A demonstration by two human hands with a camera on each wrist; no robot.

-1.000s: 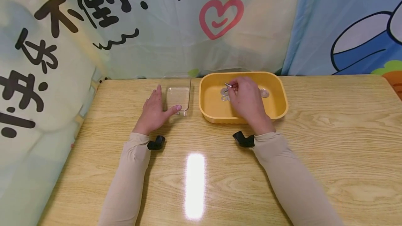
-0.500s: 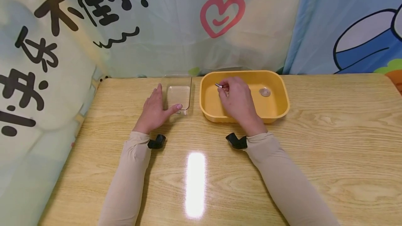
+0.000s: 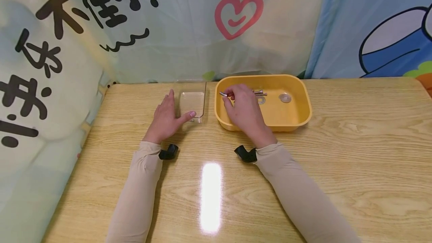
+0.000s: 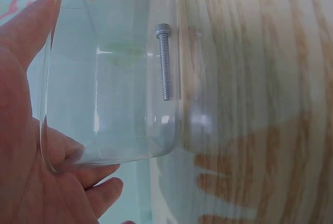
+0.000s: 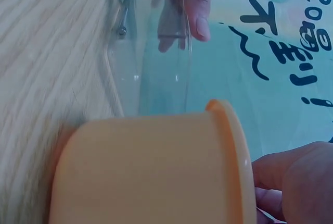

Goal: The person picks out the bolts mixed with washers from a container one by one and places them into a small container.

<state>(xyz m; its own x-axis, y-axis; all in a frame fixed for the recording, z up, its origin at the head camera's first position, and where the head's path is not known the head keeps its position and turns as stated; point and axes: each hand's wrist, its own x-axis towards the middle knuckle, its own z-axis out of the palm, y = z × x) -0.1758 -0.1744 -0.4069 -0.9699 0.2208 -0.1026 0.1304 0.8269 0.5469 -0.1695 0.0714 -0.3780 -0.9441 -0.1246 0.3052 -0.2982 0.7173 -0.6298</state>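
hands well apart: the right hand [image 3: 244, 110] pinches a silver screw [image 3: 223, 94] between thumb and fingers over the left end of the yellow bin [image 3: 278, 114]; the left hand [image 3: 167, 118], fingers straight and thumb spread away, rests against the left side of the clear box [image 3: 191, 101].

from the silver screw, the box lies leftward, across a narrow strip of counter [image 3: 357, 134]; the screw's long axis runs roughly sideways, its showing end toward the box. the left hand is nearer the box. the right hand is back up, forearm slanting in from the lower right; its height i cannot tell. one loose screw [image 4: 164, 62] lies inside the box; other screws [image 3: 260, 93] and a washer [image 3: 285, 98] lie in the bin.
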